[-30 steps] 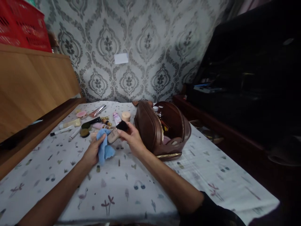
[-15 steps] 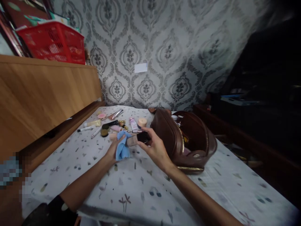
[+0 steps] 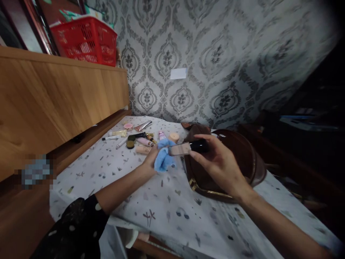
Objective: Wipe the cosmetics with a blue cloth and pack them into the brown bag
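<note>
a: what carries everything on my feed?

b: a cloth-covered table (image 3: 167,189), near edge low in view. the brown bag (image 3: 198,171) stands toward the right edge; the spread of tubes and pots (image 3: 130,144) lies toward the far left corner.

a: and my hands?

b: i have the right hand (image 3: 222,167) in front of the bag, thumb and fingers grasping one end of the bottle (image 3: 180,149). the left hand (image 3: 152,160) clutches a bunched blue cloth (image 3: 164,160) round the other end; how firmly, i cannot tell.

a: where is the bottle exactly?

b: above the middle of the table, nearly level, its black cap (image 3: 198,146) toward the right edge.

a: how would i work it well?

b: i'd let the right hand hold steady and turn the bottle slowly, while the cloth presses flat along the side. i judge the smooth wall slippery, so light, even pressure. i'd avoid twisting against the cap; it might loosen.
</note>
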A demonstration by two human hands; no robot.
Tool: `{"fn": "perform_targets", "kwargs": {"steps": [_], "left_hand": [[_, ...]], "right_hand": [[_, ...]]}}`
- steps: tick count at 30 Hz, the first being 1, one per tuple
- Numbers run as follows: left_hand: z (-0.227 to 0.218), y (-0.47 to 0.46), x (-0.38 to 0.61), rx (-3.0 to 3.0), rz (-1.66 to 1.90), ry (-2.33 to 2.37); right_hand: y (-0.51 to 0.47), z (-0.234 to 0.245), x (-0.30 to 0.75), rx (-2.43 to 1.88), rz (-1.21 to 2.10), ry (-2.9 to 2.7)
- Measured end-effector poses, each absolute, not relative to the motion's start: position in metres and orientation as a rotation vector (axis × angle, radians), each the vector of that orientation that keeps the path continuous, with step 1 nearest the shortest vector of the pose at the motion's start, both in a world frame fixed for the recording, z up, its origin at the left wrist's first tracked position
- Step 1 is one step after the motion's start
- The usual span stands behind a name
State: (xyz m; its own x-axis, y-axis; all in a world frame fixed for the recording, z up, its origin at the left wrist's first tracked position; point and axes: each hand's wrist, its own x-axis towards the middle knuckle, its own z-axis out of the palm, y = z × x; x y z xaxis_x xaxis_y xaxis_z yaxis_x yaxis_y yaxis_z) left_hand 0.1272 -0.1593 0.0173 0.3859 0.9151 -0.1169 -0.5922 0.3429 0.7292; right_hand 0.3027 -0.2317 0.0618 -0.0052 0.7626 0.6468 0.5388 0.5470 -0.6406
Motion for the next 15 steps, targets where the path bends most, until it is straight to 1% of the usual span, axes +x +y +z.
{"fn": "perform_targets", "kwargs": {"steps": [3,6,15], "left_hand": [[0.029,-0.165,0.139,0.789,1.086,0.483],[0.038,-0.172,0.149,0.903,1.067,0.427],[0.051,-0.187,0.164,1.004,0.988,0.534]], "right_hand": [[-0.236,0.075,0.316,-1.090,0.241,-1.646],[-0.244,0.084,0.329,-1.173,0.271,-1.619],[-0.259,0.092,0.342,-1.167,0.282,-1.602]]}}
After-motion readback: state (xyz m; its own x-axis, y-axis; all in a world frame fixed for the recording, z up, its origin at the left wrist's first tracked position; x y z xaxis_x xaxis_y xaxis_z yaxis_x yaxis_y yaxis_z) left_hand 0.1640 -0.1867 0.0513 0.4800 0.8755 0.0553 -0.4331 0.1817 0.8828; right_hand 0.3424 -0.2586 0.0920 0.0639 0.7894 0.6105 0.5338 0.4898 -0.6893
